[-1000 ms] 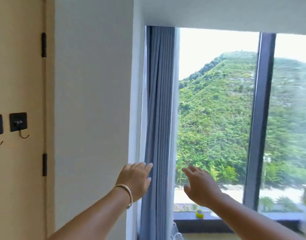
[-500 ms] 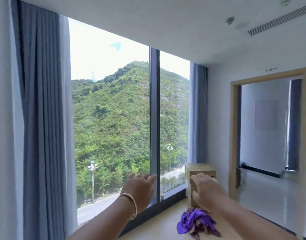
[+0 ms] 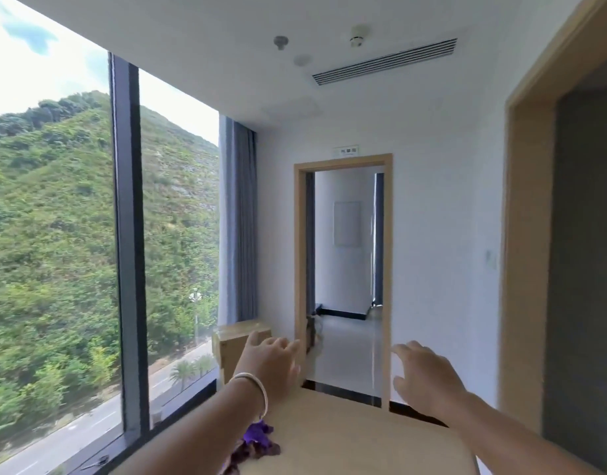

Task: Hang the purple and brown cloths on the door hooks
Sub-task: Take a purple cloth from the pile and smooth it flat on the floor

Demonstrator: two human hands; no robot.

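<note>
Lying bunched on the table under the left forearm: purple cloth atop brown cloth. Soft, light, floppy; likely best pinched at a top fold. Left hand and right hand hover, fingers spread, empty. Beyond: window, doorway.

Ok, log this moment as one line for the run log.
left hand open, empty | right hand open, empty | purple cloth and brown cloth on table | hooks out of view
</note>
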